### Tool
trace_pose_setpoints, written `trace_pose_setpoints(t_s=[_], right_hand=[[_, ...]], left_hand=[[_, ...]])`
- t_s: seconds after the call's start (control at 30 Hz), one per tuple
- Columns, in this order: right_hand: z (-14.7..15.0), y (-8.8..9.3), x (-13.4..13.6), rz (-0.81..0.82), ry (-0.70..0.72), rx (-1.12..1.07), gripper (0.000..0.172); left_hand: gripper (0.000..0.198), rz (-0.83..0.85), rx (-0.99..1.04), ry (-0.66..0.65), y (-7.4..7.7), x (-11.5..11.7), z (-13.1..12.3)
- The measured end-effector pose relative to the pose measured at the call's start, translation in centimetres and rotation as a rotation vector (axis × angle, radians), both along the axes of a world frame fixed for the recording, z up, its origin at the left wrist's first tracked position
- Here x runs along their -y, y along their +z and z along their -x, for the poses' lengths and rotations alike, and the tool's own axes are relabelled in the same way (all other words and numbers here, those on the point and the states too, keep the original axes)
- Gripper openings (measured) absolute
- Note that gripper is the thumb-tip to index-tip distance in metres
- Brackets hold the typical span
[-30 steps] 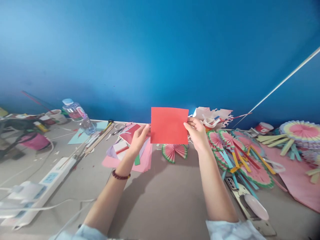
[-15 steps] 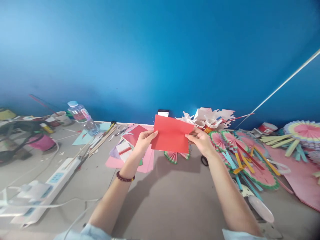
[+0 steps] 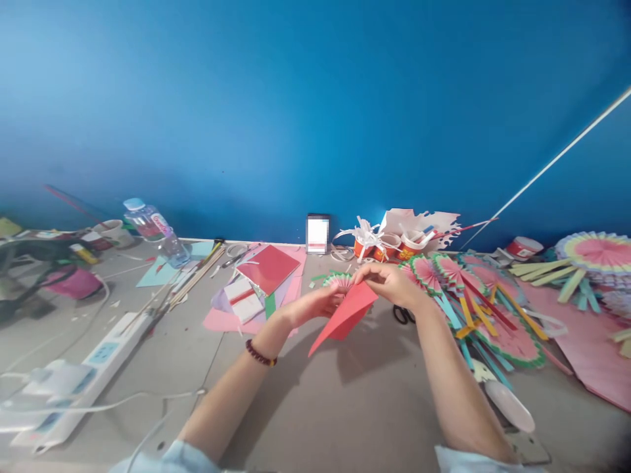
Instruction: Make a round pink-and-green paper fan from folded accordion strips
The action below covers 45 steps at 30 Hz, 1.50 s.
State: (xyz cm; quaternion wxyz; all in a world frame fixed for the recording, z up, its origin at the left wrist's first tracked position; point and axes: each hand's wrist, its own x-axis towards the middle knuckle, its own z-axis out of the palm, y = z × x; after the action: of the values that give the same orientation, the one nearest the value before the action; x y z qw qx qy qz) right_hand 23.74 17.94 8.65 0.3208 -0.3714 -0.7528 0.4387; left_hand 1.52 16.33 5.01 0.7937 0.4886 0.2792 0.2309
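Note:
A sheet of red paper (image 3: 345,314) is held tilted above the grey table, bent over with one corner pointing down to the left. My right hand (image 3: 389,284) pinches its top edge between thumb and fingers. My left hand (image 3: 320,306) has its fingers closed at the paper's upper left edge; the fingertips are partly hidden. Just behind the hands lies a pleated pink-and-green paper fan (image 3: 340,281). Black-handled scissors (image 3: 404,315) rest beneath my right wrist.
Red and coloured sheets (image 3: 269,269) lie at left, near a bottle (image 3: 160,230), sticks (image 3: 197,279) and a power strip (image 3: 93,368). A phone (image 3: 318,234) leans on the blue wall. Paper cups (image 3: 387,246) stand right of it. Pleated fans with strips (image 3: 473,295) and a mouse (image 3: 510,405) lie right.
The red paper has gone from flat and upright to tilted and bent, and lower. My left hand has moved right and down, closer to my right hand. More of the phone shows.

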Motion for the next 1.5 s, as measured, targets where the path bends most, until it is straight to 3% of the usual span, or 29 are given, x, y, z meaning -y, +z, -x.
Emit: trace_pose_setpoints(t_s=[0.33, 0.47, 0.63, 0.9, 1.17, 1.5], right_hand=[[0.6, 0.2, 0.2, -0.067, -0.077, 0.047, 0.020], [0.0, -0.3, -0.2, 0.061, -0.119, 0.038, 0.030], [0.0, -1.2, -0.5, 0.186, -0.070, -0.036, 0.040], [1.5, -0.5, 0.0, 0.232, -0.084, -0.119, 0.025], [1.9, -1.1, -0.2, 0.145, -0.131, -0.186, 0.036], [2.3, -1.4, -0.4, 0.040, -0.176, -0.225, 0.033]], left_hand=[[0.048, -0.108, -0.159, 0.132, 0.9, 1.7, -1.3], [0.040, -0.217, -0.211, 0.308, 1.2, 1.8, -1.5], [0.040, -0.131, -0.177, 0.482, 2.0, 2.0, -1.4], [0.034, -0.151, -0.193, 0.659, 1.7, 1.2, -0.6], [0.037, -0.108, -0.199, 0.648, 1.7, 1.0, -0.5], [0.035, -0.115, -0.205, 0.623, 1.8, 1.0, -0.4]])
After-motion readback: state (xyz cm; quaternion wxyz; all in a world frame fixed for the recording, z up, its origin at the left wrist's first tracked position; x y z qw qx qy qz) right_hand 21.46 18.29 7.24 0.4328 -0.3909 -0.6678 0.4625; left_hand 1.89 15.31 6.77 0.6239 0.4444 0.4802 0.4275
